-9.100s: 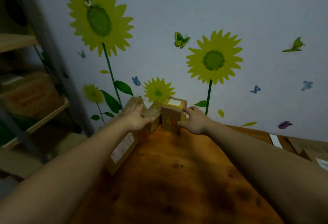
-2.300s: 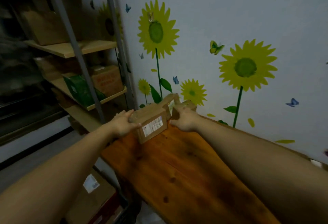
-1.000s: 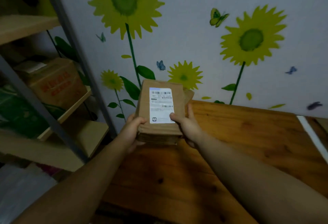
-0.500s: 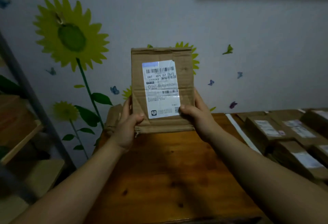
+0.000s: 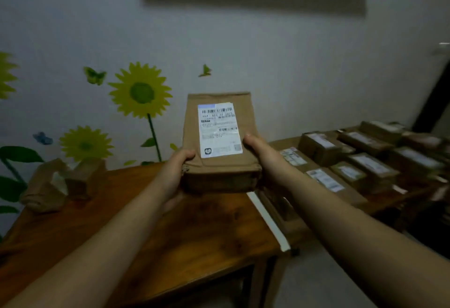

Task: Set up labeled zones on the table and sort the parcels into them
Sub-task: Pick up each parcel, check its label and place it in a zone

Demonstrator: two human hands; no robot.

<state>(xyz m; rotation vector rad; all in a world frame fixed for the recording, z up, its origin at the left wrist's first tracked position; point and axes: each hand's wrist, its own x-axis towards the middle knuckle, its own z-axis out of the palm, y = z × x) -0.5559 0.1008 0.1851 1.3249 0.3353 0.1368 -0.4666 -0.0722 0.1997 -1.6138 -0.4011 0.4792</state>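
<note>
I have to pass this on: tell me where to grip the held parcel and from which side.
Grip the parcel by its two long side edges near the bottom, one hand from each side, as the left hand and right hand do. It is flat and broad, and this leaves the label uncovered.
</note>
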